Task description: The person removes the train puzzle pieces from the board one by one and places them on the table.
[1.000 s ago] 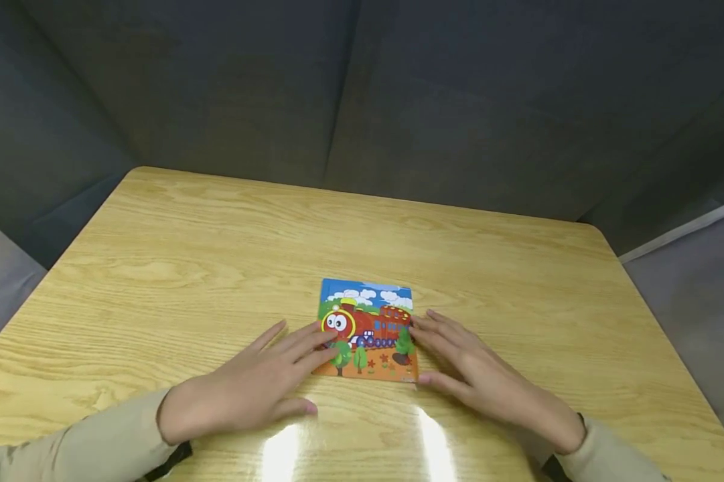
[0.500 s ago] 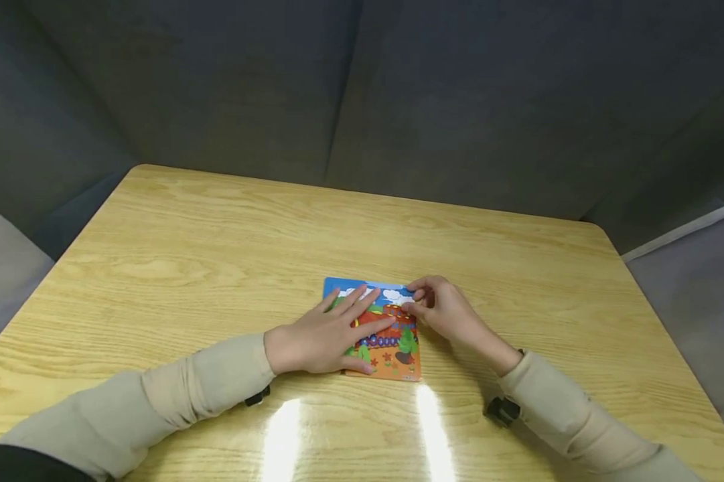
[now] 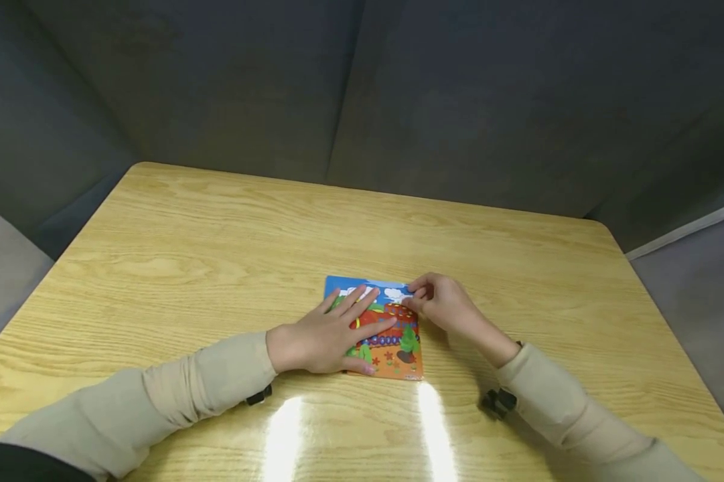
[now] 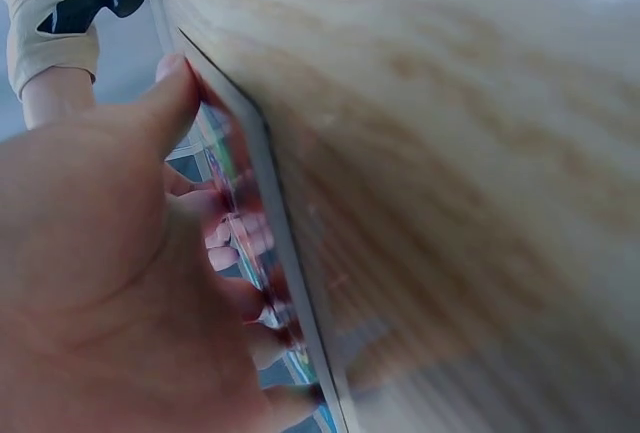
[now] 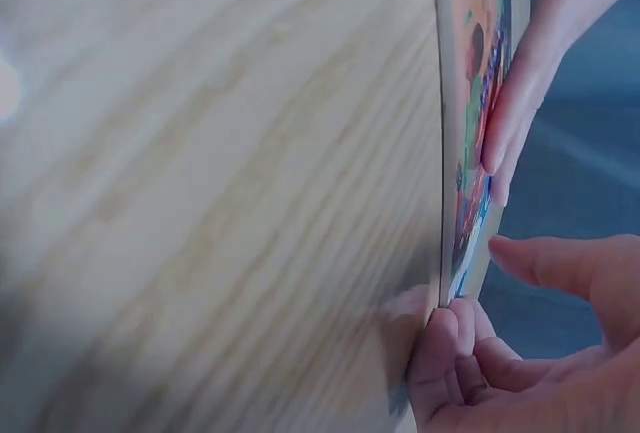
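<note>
A thin, square jigsaw puzzle board (image 3: 392,358) with a cartoon train, clouds and trees lies picture up on the table. My left hand (image 3: 331,335) rests on its left and middle part with the fingers spread, covering the train's front. In the left wrist view, the thumb of this hand (image 4: 110,243) is at the board's near edge (image 4: 265,168). At the board's far right corner, my right hand (image 3: 443,301) pinches the edge. The right wrist view has its curled fingers (image 5: 440,353) against the side of the board (image 5: 465,103) and its thumb over the face.
The wood-grain table (image 3: 217,234) extends on all sides of the board. Dark cloth (image 3: 458,100) hangs behind its far edge. Two bright reflections shine on the near part of the tabletop. Each wrist wears a small black device.
My left hand has come from the board's left edge onto its picture. The right hand has shifted up from the right edge to the far right corner and curled its fingers there.
</note>
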A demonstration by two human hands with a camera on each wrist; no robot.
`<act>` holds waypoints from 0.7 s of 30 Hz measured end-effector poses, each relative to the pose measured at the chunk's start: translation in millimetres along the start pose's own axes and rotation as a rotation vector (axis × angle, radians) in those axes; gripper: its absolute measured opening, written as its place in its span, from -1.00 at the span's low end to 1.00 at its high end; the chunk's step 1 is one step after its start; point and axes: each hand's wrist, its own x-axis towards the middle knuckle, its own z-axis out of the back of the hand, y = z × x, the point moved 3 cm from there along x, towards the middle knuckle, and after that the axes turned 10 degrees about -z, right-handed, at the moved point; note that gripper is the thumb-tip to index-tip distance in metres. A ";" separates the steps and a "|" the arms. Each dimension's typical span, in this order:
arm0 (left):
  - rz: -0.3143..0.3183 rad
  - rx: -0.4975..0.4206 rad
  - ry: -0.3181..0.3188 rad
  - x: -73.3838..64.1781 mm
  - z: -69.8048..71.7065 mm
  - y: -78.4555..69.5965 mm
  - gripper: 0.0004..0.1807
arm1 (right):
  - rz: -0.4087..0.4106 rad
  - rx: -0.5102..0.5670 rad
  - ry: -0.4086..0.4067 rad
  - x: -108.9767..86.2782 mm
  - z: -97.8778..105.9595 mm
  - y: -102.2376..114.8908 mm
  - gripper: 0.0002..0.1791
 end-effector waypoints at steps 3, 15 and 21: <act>0.002 0.003 0.005 0.1 0.0 0.2 -0.17 | -0.044 0.039 0.022 2.5 1.1 0.1 -0.70; 0.000 0.049 0.021 1.1 -0.1 -1.7 -0.21 | 0.012 0.155 -0.019 2.3 -0.9 0.5 -0.72; -0.004 0.036 0.019 1.4 0.1 -1.6 -0.21 | 0.089 0.230 -0.007 0.3 9.8 -5.6 -0.75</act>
